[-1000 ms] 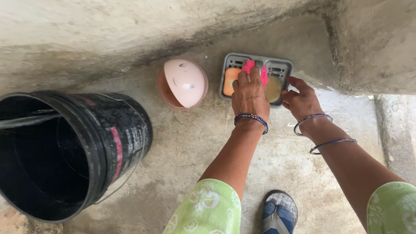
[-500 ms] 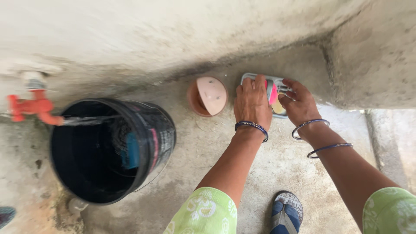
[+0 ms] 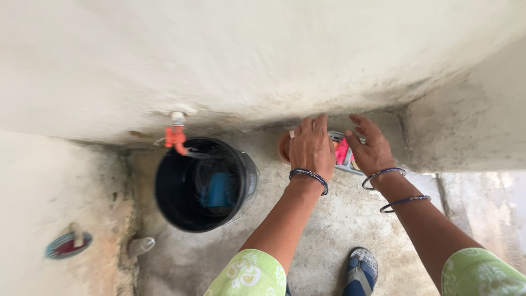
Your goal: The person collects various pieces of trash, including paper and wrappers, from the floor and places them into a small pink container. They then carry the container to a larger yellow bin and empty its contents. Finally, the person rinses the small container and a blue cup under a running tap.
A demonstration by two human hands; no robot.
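A pale plastered wall (image 3: pixel 263 60) is seen across the whole upper half of the frame, with a return of the same wall (image 3: pixel 466 137) at the right. Below it a rough concrete floor (image 3: pixel 329 235) is shown, stained dark along the wall foot. A black bucket (image 3: pixel 204 184) is set left of centre on the floor, and something blue (image 3: pixel 219 189) is seen inside it. An orange tap (image 3: pixel 175 136) is fixed to the wall just above the bucket's upper left rim.

Two forearms in green patterned sleeves are stretched up from the lower edge toward the centre. The left hand (image 3: pixel 311 147) is laid palm down, fingers together and slightly bent, over a brownish round dish (image 3: pixel 283 148), of which only the left edge is visible. A dark bangle (image 3: pixel 309 176) is worn at that wrist. The right hand (image 3: pixel 371 148) is held just right of it, fingers loosely spread and curved, the fingertips touching a grey soap tray (image 3: pixel 350 164) set against the wall foot in the upper middle of the frame. A pink piece (image 3: pixel 342 151) is seen in the tray between the two hands; whether it is pinched cannot be told. Two thin bangles (image 3: pixel 383 174) are worn on the right wrist.

A blue sandal (image 3: pixel 360 271) is seen at the lower edge, and a small round drain cover (image 3: pixel 68 244) at lower left.
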